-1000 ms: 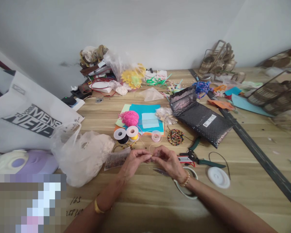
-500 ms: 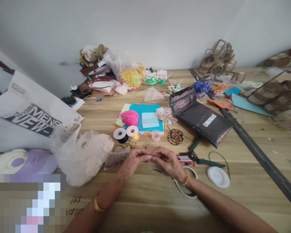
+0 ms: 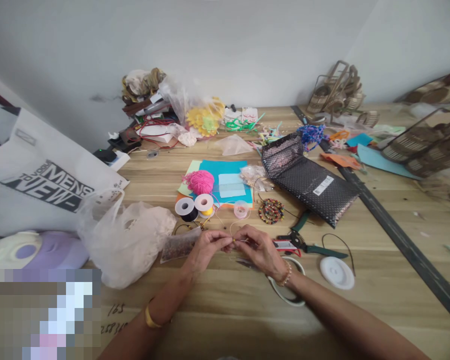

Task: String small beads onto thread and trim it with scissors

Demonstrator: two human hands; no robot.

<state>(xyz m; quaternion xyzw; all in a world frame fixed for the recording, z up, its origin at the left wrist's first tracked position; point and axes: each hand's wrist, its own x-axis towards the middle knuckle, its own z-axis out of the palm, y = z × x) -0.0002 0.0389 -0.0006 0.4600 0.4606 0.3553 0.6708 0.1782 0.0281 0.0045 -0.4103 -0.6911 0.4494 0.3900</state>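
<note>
Both hands meet fingertip to fingertip just above the tabletop. My left hand (image 3: 210, 247) is closed in a pinch at a tiny yellow bead (image 3: 233, 240). Right beside it, my right hand (image 3: 258, 246) pinches a thin pale thread (image 3: 231, 229) that loops up behind the fingers. A clear spool (image 3: 241, 210) stands just beyond them. Partly under my right hand lie scissors (image 3: 298, 296) with white handles. A bag of small beads (image 3: 178, 245) is next to my left wrist. The exact grip on bead and thread is partly hidden by the fingers.
Behind the hands are black (image 3: 187, 210) and yellow (image 3: 207, 210) spools, pink yarn (image 3: 200, 182) and a coiled bead string (image 3: 271, 211). Green-handled pliers (image 3: 300, 240), a white disc (image 3: 337, 273) and a black bubble mailer (image 3: 311, 180) lie right. A plastic bag (image 3: 131, 245) stands left.
The yellow bead shows more plainly between the fingertips, and a bit of thread appears at my right fingers. Both hands stay nearly in place.
</note>
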